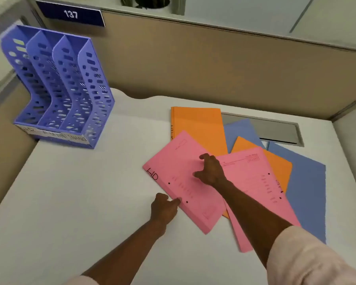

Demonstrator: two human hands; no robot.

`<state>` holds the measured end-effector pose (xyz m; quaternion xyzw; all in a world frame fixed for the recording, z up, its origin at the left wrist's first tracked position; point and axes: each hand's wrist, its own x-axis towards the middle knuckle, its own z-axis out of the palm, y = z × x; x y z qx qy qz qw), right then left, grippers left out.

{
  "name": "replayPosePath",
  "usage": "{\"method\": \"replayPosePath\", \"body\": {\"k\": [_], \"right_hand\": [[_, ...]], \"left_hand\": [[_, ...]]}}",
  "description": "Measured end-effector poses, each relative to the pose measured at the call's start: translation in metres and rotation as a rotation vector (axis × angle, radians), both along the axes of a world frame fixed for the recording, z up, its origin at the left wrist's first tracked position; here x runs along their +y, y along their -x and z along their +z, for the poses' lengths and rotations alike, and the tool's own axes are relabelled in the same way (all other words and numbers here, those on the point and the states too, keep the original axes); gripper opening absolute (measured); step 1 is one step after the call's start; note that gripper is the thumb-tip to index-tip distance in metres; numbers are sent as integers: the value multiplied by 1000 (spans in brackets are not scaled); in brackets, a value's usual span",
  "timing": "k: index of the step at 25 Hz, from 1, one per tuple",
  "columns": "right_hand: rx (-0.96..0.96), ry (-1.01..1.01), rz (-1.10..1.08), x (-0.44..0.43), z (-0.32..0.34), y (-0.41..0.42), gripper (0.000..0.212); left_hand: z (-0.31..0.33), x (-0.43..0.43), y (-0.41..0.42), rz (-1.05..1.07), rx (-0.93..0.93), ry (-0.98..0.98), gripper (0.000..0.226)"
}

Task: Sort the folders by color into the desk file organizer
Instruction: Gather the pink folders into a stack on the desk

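Pink card folder (181, 177) flat on desk, right hand (211, 171) splayed on it, left hand (164, 208) grip pinching its edge.

Office cubicle. Evidence: tan fabric partition walls (224, 64) enclosing a white desk (80, 202); blue number plate (71, 14) reading "137" fixed to the partition top; grey cable hatch (275, 130) set into the desktop; purple desk file organizer (58, 89); coloured paper folders (197, 124).
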<state>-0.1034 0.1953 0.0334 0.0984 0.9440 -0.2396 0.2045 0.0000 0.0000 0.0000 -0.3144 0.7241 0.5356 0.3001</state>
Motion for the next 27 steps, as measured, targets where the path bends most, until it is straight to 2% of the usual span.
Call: {"method": "replayPosePath", "body": {"k": [3, 4, 6, 9, 13, 19, 24, 27], "right_hand": [[-10, 14, 43, 11, -1, 27, 84], [-13, -8, 50, 13, -1, 34, 86], [-23, -39, 55, 19, -8, 47, 91], [-45, -92, 88, 25, -17, 55, 89], [-57, -65, 99, 29, -24, 65, 93], [-16, 105, -9, 17, -15, 69, 108], [196, 347, -53, -17, 13, 45, 102], [170, 525, -119, -39, 17, 15, 93]], "left_hand": [[-9, 12, 1, 155, -44, -8, 87], [-7, 19, 0, 205, -63, -6, 89], [-5, 29, -1, 232, -59, 33, 79], [10, 36, -3, 224, 47, 163, 42], [28, 31, -2, 221, 185, 265, 28], [53, 4, -3, 304, 334, 269, 47], [96, -26, -14, 243, 528, 385, 69], [123, -43, -33, 133, 653, 490, 81]]}}
